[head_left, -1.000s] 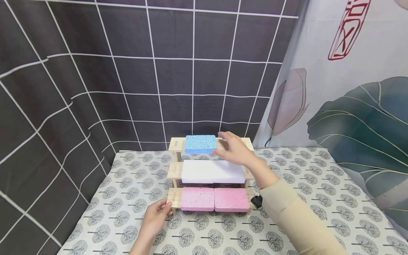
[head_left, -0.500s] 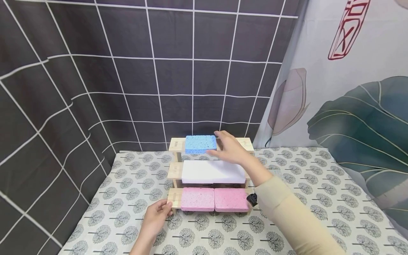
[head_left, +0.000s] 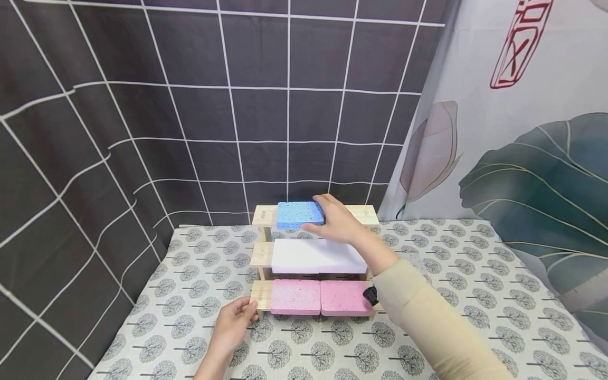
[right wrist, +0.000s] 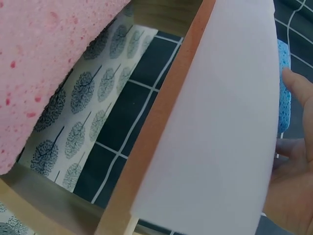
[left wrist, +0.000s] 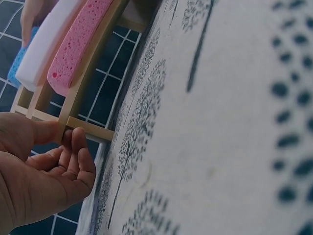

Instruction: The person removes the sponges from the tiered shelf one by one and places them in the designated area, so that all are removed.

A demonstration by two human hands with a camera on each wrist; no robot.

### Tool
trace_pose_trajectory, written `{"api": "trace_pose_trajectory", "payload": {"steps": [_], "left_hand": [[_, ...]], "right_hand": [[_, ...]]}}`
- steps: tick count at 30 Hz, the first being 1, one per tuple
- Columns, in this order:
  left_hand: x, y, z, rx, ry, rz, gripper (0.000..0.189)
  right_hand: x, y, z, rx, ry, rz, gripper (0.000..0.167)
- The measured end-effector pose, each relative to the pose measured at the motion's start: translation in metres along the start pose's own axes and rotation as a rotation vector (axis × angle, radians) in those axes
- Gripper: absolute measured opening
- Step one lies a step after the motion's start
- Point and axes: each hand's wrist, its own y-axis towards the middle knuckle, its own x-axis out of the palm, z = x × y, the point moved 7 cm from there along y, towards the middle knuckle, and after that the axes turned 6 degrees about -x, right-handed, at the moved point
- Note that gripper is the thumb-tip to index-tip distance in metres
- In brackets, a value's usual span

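Observation:
On a three-tier wooden stand (head_left: 260, 295), a blue sponge (head_left: 295, 213) lies on the top tier. My right hand (head_left: 341, 222) spans the sponge's right end, thumb at its front edge and fingers behind it. In the right wrist view the thumb (right wrist: 298, 84) reaches the blue sponge (right wrist: 284, 93). White sponge blocks (head_left: 315, 256) fill the middle tier, and two pink sponges (head_left: 296, 296) sit side by side on the bottom one. My left hand (head_left: 233, 323) pinches the left end of the bottom tier between thumb and fingers, also seen on the stand's wood (left wrist: 73, 105) in the left wrist view.
The stand is on a tablecloth (head_left: 190, 322) printed with trees. Behind it hangs a dark cloth (head_left: 256, 116) with white grid lines, and at the right a floral curtain (head_left: 484, 116). A black wrist device (head_left: 370, 296) overlaps the right pink sponge.
My right hand has moved a little left, from beside the blue sponge to around its right end. The left hand has stayed on the bottom tier.

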Motion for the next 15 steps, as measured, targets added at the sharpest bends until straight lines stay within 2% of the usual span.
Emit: {"api": "trace_pose_trajectory", "payload": {"steps": [6, 15], "left_hand": [[0.0001, 0.001, -0.0007, -0.008, 0.001, -0.005, 0.039], [-0.0011, 0.0014, -0.0003, -0.003, 0.006, -0.001, 0.039]], "right_hand": [[0.0038, 0.002, -0.0019, -0.002, -0.02, -0.044, 0.087], [0.0039, 0.0023, -0.0036, -0.007, -0.032, -0.031, 0.084]]}}
